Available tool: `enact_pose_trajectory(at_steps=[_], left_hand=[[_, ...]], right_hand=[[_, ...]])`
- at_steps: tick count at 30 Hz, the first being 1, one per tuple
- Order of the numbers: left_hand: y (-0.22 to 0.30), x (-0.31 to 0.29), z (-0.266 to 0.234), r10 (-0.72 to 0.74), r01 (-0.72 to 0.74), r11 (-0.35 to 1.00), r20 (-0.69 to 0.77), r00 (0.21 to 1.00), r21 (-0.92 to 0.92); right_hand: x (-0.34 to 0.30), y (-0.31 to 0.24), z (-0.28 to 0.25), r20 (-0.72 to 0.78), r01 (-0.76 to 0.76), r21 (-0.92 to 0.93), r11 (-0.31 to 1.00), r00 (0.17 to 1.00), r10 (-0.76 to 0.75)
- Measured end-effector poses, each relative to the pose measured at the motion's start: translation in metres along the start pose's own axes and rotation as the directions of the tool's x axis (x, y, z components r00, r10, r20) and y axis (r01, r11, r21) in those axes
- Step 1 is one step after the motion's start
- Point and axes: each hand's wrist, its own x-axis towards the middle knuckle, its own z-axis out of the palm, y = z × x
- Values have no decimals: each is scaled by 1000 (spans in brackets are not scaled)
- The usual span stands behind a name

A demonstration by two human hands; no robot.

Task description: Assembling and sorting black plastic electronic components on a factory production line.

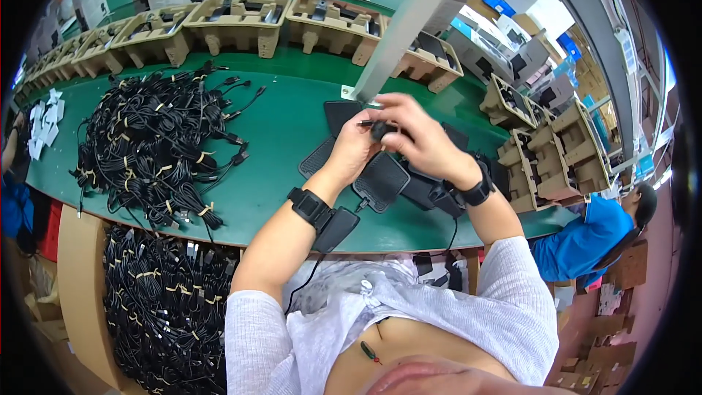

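Note:
Both my hands meet over the green table (272,121). Between them is a small rounded black part (381,130) with a thin plug-like tip; its exact kind cannot be made out. My left hand (354,148) is closed round its left side. From the right, my right hand (425,140) pinches it with curled fingers. Just below my hands lies a flat black pad with a mesh face (382,180). More black pads lie around it, one beyond my left hand (341,114) and one beside my left wristband (341,229).
A large heap of bundled black cables (150,139) lies on the left, above a carton of more cables (164,311). Moulded brown trays (238,20) line the back; others are stacked right (559,153). A metal post (413,25) rises beyond my hands. A person in blue (589,238) sits at right.

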Motion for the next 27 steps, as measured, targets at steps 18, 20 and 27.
enact_pose_trajectory(at_steps=[18, 20, 27], left_hand=[[-20, 10, -11, -84, 142, 839, -132, 988, 526], [-18, 10, -10, -84, 152, 837, -152, 985, 526], [-21, 17, -12, -74, 150, 862, -172, 982, 484]], right_hand=[[53, 156, -74, -491, -452, -257, 854, 822, 288], [76, 171, -77, -469, -537, -236, 810, 793, 390], [111, 234, -65, -290, -496, -686, 533, 858, 425]])
